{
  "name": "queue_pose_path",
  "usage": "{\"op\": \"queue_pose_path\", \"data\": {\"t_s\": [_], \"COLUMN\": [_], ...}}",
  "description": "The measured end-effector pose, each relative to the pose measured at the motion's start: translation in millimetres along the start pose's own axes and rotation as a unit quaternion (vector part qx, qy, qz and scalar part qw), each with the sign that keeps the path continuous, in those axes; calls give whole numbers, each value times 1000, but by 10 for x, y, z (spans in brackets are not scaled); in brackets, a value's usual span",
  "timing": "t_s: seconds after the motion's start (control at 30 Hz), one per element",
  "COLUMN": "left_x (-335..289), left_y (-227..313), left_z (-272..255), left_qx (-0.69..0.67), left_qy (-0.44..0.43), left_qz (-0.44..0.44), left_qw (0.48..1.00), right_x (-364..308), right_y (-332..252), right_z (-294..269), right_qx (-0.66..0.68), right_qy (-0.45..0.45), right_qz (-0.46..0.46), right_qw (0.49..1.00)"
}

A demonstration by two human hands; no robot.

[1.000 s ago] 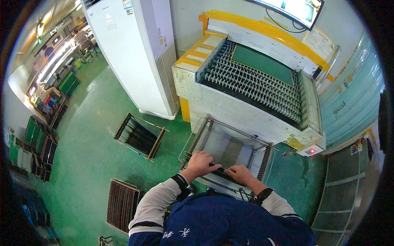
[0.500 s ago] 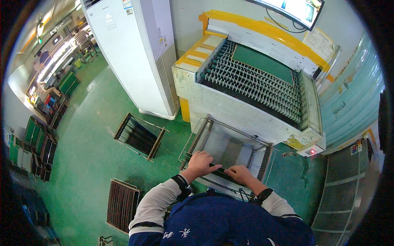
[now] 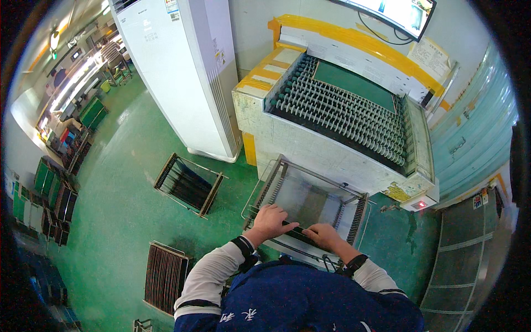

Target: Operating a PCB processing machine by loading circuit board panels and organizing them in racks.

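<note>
In front of me stands a metal rack (image 3: 323,178) with toothed side rails. Both of my hands rest at its near side, on a dark bar or board edge (image 3: 297,233) that runs between them. My left hand (image 3: 269,222) curls over the left part of this dark edge, thumb pointing right. On the right part, my right hand (image 3: 326,238) is closed over it, its thumb towards the left one. Whether the dark edge belongs to the rack or stands in it, I cannot tell. Beyond the rack, a green panel (image 3: 354,86) lies on the roller conveyor (image 3: 332,113) of a white machine.
A tall white air conditioner (image 3: 171,77) stands left of the machine. On the green floor to my left are a rack of dark panels (image 3: 191,185) and another full rack (image 3: 165,274). A grey cabinet (image 3: 459,260) stands at right. A screen (image 3: 395,14) hangs above.
</note>
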State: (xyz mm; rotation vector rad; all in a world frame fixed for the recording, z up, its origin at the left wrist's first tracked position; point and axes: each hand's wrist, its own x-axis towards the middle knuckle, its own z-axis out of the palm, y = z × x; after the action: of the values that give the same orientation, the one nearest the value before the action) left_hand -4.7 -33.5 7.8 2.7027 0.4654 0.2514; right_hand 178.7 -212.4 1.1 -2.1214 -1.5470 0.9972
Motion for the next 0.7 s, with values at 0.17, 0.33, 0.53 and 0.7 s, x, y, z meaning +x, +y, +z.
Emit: {"op": "queue_pose_path", "data": {"t_s": [0.17,0.33,0.53,0.7], "left_x": [-2,5,4,5], "left_y": [-18,-6,-10,-7], "left_z": [32,15,27,27], "left_qx": [4,7,5,2], "left_qy": [4,0,1,-3], "left_qz": [4,3,1,-2], "left_qw": [1000,1000,1000,1000], "right_x": [-6,-9,1,5], "right_y": [-7,-9,-8,-10], "right_z": [4,-2,-7,-7], "right_qx": [12,6,8,10], "right_qy": [4,3,-3,-6], "right_qz": [-1,2,4,14], "right_qw": [1000,1000,1000,1000]}}
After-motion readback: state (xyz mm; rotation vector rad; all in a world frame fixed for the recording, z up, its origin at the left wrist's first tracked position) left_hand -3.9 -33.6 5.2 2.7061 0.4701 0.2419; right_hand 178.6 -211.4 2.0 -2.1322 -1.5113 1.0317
